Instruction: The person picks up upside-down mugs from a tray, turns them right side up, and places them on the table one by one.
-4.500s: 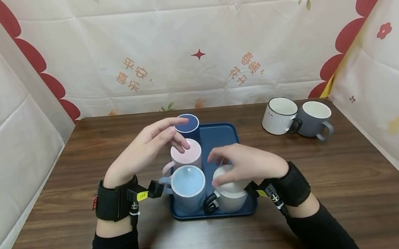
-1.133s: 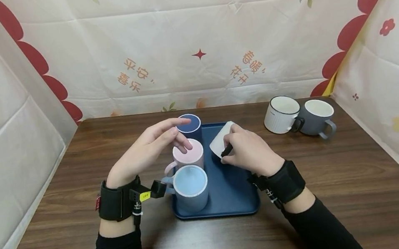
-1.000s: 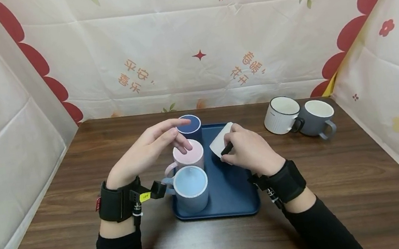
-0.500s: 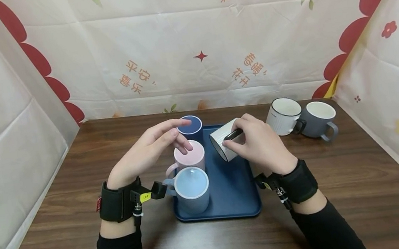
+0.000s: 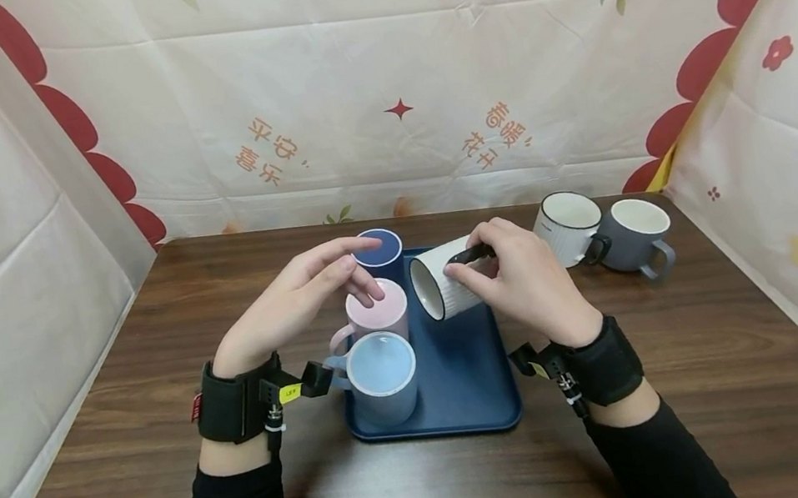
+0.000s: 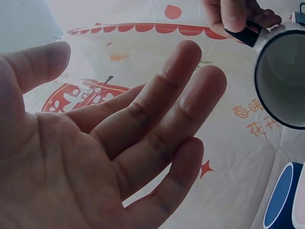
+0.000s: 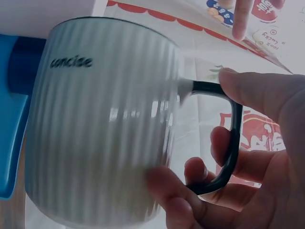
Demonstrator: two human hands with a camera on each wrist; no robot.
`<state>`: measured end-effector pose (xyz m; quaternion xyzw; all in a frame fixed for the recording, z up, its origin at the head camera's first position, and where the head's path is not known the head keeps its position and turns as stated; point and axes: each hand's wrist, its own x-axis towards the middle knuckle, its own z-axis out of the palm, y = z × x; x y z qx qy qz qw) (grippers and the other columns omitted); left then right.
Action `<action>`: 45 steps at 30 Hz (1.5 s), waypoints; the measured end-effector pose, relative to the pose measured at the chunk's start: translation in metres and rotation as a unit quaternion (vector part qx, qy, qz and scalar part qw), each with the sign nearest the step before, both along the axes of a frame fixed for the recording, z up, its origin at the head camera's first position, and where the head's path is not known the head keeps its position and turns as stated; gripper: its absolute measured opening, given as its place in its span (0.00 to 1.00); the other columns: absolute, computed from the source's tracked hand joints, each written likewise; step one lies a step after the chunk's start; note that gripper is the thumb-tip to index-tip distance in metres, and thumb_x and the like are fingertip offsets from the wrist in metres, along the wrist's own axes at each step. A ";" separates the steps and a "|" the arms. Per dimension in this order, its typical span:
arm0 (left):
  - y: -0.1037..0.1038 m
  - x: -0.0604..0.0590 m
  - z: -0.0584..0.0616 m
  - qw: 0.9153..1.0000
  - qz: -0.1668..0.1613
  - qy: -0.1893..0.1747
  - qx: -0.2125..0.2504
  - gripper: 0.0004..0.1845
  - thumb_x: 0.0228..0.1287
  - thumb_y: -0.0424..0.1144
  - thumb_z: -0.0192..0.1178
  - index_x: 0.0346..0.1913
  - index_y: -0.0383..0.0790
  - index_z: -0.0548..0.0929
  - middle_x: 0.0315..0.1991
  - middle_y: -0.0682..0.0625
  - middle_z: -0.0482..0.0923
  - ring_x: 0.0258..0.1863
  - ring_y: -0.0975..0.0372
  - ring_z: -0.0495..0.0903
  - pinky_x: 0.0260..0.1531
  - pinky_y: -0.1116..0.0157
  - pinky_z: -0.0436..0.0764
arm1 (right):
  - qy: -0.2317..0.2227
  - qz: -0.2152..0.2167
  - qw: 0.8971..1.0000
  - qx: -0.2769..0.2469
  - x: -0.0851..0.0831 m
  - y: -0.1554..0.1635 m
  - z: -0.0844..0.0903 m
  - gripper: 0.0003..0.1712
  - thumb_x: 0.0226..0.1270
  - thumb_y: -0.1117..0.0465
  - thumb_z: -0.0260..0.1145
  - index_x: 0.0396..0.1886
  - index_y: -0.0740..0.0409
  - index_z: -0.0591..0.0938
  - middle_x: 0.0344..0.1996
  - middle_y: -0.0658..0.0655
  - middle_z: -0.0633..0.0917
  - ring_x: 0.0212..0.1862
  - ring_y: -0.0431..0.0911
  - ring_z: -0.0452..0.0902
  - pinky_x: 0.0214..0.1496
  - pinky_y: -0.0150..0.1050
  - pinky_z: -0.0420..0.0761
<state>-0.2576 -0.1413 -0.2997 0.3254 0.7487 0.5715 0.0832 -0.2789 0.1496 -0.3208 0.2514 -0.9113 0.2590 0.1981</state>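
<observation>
On the ribbed white mug (image 5: 448, 286) I read "concise" in dark letters, and on the cloth (image 6: 214, 143) the orange characters 春暖花开; the print on my yellow wrist tag (image 5: 290, 393) was too small to make out. My right hand (image 5: 528, 282) held the mug tilted over the far right part of the blue tray (image 5: 470, 383), its long axis nearly level, mouth pointing left and slightly towards me. My thumb and fingers pinched its black handle (image 7: 236, 136). My left hand (image 5: 294, 292) hovered by the pink mug (image 5: 380, 312), fingers spread and loosely bent. 3 mugs lined the tray's left side; 2 stood farther right.
</observation>
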 end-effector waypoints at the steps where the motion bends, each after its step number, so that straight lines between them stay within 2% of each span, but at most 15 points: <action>1: 0.000 0.000 0.000 1.000 0.000 0.000 0.000 0.24 0.80 0.45 0.45 0.69 0.36 0.69 0.41 0.43 0.84 0.45 0.53 0.83 0.51 0.41 0.77 | 0.000 0.001 1.000 -0.002 0.000 0.000 0.001 0.17 0.62 0.51 0.73 0.36 0.60 0.80 0.28 0.54 0.75 0.27 0.45 0.70 0.28 0.40 0.70; 14: 0.002 0.000 -0.001 1.000 0.001 -0.004 -0.002 0.24 0.80 0.44 0.46 0.69 0.35 0.69 0.41 0.43 0.85 0.45 0.53 0.83 0.52 0.42 0.77 | 0.017 0.019 0.999 -0.031 0.008 -0.003 0.006 0.16 0.62 0.52 0.74 0.36 0.58 0.79 0.26 0.52 0.74 0.26 0.45 0.71 0.28 0.39 0.70; 22: 0.002 0.000 -0.001 1.000 0.001 -0.002 0.000 0.23 0.80 0.45 0.45 0.69 0.35 0.69 0.44 0.40 0.84 0.47 0.52 0.82 0.53 0.42 0.76 | 0.010 0.042 0.995 -0.084 0.012 -0.002 0.009 0.13 0.63 0.55 0.73 0.34 0.57 0.78 0.27 0.52 0.76 0.27 0.43 0.73 0.29 0.36 0.74; 27: 0.003 -0.001 -0.002 1.000 0.016 -0.001 -0.004 0.23 0.80 0.44 0.45 0.69 0.35 0.70 0.57 0.38 0.77 0.54 0.49 0.78 0.57 0.43 0.74 | -0.004 0.072 0.989 -0.132 0.013 -0.002 0.011 0.10 0.65 0.59 0.72 0.33 0.56 0.78 0.27 0.50 0.77 0.24 0.40 0.74 0.27 0.33 0.75; 32: 0.003 -0.002 -0.003 1.000 0.029 0.005 -0.010 0.24 0.79 0.44 0.46 0.69 0.33 0.70 0.66 0.42 0.71 0.56 0.51 0.77 0.58 0.43 0.73 | -0.031 0.095 0.980 -0.170 0.016 -0.002 0.014 0.08 0.68 0.61 0.69 0.32 0.57 0.78 0.24 0.51 0.76 0.22 0.43 0.73 0.24 0.34 0.73; 37: 0.005 -0.002 -0.004 1.000 0.022 0.000 -0.008 0.23 0.78 0.44 0.47 0.68 0.35 0.71 0.64 0.45 0.73 0.58 0.54 0.75 0.60 0.44 0.71 | -0.058 0.116 0.971 -0.203 0.018 -0.003 0.014 0.07 0.70 0.62 0.65 0.32 0.59 0.78 0.20 0.52 0.79 0.19 0.44 0.75 0.22 0.34 0.73; 45: 0.008 -0.002 -0.005 1.000 0.010 -0.011 -0.006 0.24 0.79 0.45 0.47 0.69 0.35 0.70 0.60 0.42 0.75 0.56 0.53 0.76 0.57 0.47 0.75 | -0.073 0.150 0.955 -0.244 0.020 -0.004 0.015 0.07 0.72 0.63 0.62 0.32 0.60 0.78 0.19 0.55 0.80 0.20 0.45 0.77 0.22 0.36 0.75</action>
